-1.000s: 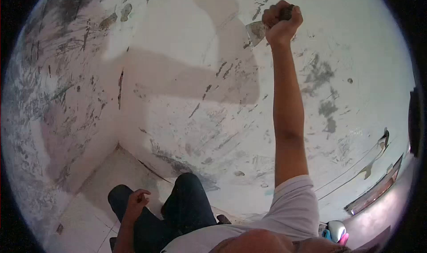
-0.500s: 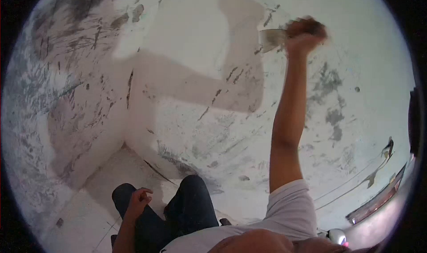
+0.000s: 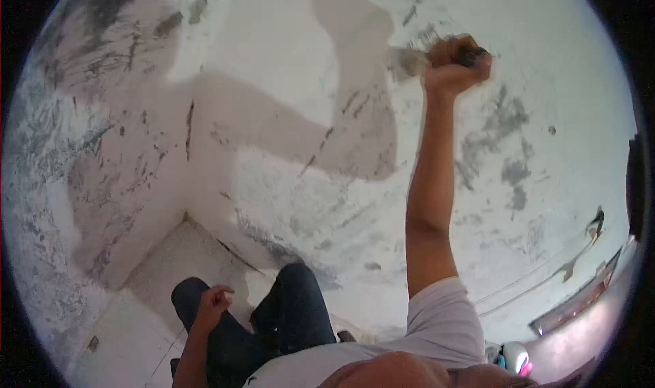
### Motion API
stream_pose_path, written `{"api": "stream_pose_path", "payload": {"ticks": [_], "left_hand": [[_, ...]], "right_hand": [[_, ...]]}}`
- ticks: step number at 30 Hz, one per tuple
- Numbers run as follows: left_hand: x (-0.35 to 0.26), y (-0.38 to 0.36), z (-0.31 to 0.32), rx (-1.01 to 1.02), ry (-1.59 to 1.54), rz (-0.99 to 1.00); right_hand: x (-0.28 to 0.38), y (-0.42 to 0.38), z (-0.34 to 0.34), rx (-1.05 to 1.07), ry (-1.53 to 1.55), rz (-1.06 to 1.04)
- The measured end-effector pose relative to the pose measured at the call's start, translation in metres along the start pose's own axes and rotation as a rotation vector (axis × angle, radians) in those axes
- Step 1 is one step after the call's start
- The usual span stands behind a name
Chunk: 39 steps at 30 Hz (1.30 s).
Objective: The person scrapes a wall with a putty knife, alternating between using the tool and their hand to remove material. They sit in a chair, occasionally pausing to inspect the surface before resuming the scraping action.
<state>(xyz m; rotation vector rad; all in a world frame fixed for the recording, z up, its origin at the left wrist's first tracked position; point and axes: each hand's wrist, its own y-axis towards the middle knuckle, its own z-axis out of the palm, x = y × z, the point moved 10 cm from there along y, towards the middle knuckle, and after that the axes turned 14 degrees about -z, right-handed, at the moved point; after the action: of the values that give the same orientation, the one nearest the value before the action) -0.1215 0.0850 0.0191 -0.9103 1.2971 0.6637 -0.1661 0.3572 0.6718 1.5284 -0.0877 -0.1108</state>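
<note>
Up on the wall, my right hand [image 3: 456, 66] is closed around the dark handle of a putty knife [image 3: 407, 63]. Its broad, pale blade points left and appears to lie against the wall surface, though motion blurs it. Dark scuffs surround the blade. Low on the left, my left hand [image 3: 214, 303] hangs over my knee with its fingers curled in. Whether anything small sits between those fingertips I cannot make out.
The white wall [image 3: 286, 47] has grey patches and dark streaks, and meets another scuffed wall [image 3: 102, 183] at a corner. Pale floor tiles [image 3: 136, 326] lie below. A long frame-like object [image 3: 576, 299] and a white rounded object [image 3: 513, 355] are at lower right.
My right hand and the putty knife have shifted slightly left and down along the wall. The left hand stays by the knee, its fingers more curled. The view has shifted slightly.
</note>
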Motion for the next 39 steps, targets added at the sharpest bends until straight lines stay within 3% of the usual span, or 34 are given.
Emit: {"api": "stream_pose_path", "payload": {"ticks": [3,5,7,9,10,13,15,17,19,21,22,24,27,29,31,34,35,37,39], "left_hand": [[-0.012,-0.005,0.01,0.061,-0.075,-0.061],[-0.015,-0.006,0.012,0.028,-0.009,-0.053],[-0.014,-0.004,0.023,0.104,-0.001,-0.013],[-0.009,-0.001,0.026,0.091,0.004,0.016],[-0.011,-0.003,0.028,0.081,0.045,0.012],[-0.013,0.001,0.031,0.02,0.163,0.011],[-0.013,-0.008,0.032,-0.009,0.243,0.006],[-0.015,-0.01,0.04,0.024,0.398,0.023],[-0.011,-0.012,0.045,0.031,0.506,0.044],[-0.004,-0.016,0.056,0.057,0.604,0.056],[-0.001,-0.016,0.061,0.074,0.691,0.049],[0.01,-0.015,0.066,0.087,0.777,0.042],[0.022,-0.014,0.074,0.095,0.949,0.075],[0.027,-0.015,0.078,0.136,0.999,0.015],[0.027,-0.017,0.081,0.147,1.039,0.011],[0.03,-0.022,0.084,0.142,1.075,0.006],[0.03,-0.023,0.084,0.128,1.076,0.004],[0.024,-0.03,0.085,0.096,1.09,0.03],[0.02,-0.036,0.084,0.068,1.105,0.053]], "right_hand": [[0.005,-0.035,0.011,0.181,-0.087,-0.027],[0.005,-0.087,0.008,0.068,0.011,0.142],[0.016,-0.156,0.005,0.07,0.114,0.108],[0.009,-0.261,-0.005,0.032,-0.209,0.314],[-0.004,-0.325,-0.011,0.009,-0.282,0.539],[-0.01,-0.512,0.005,0.071,-0.303,1.018],[0.022,-0.598,0.016,0.172,-0.524,1.104],[0.048,-0.666,0.031,0.3,-0.461,1.218],[0.082,-0.74,0.032,0.237,-0.49,1.354],[0.111,-0.756,0.05,0.317,-0.396,1.192],[0.125,-0.762,0.048,0.32,-0.4,1.197],[0.146,-0.791,0.063,0.62,-0.344,1.34],[0.171,-0.805,0.066,0.745,-0.398,1.356],[0.172,-0.804,0.066,0.681,-0.35,1.233],[0.169,-0.829,0.069,0.814,-0.181,1.459],[0.175,-0.836,0.067,0.806,-0.149,1.594],[0.174,-0.833,0.068,0.809,-0.15,1.59],[0.18,-0.835,0.081,1.043,-0.1,1.497],[0.185,-0.827,0.083,1.011,-0.17,1.401]]}}
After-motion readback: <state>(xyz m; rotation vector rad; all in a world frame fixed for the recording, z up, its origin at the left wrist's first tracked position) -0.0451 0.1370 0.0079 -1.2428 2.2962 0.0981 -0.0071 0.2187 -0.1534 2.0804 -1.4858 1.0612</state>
